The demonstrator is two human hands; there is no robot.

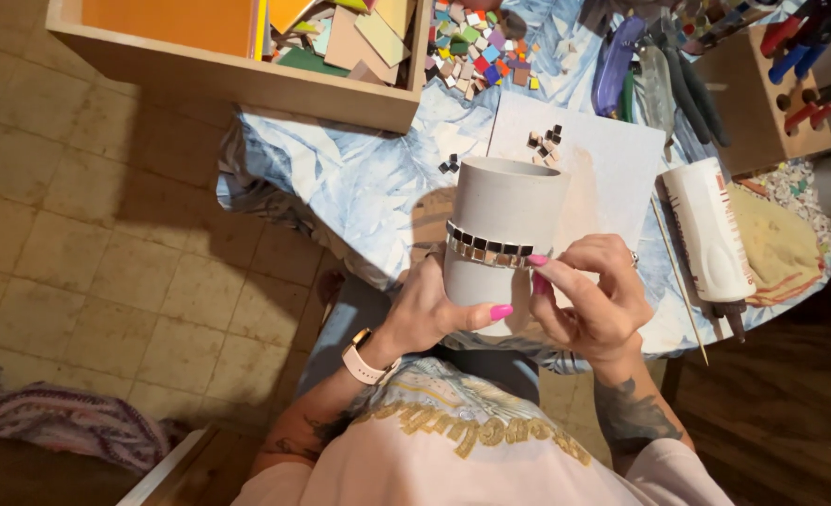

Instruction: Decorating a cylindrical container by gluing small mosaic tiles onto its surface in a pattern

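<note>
Seen from above, held over the lap at the near edge of a table (359,187) draped in blue-and-white cloth: a plain grey cylindrical pot (501,230), tilted with its open mouth pointing away. Cradled from below in the left hand (425,314), thumb with bright pink nail pressed across the lower wall, fingers wrapped round the hidden side. Just right of that hand and touching the same pot, the right hand (595,295), fingers curled narrow, pink-nailed fingertips (537,262) pinched against the end of a band of small mirrored square tiles (486,248) circling the pot; whether a loose tile sits between them cannot be told. On the left wrist, a watch with a pale strap (364,358).

Beyond the hands, on a white board (603,159), a small cluster of brown and dark tiles (545,142). To the right of the right hand, lying on its side, a white glue bottle (711,230), with a thin wooden stick (680,281) between the two. Farther off, a heap of multicoloured mosaic tiles (476,42) beside a wooden tray (237,80) of coloured sheets.
</note>
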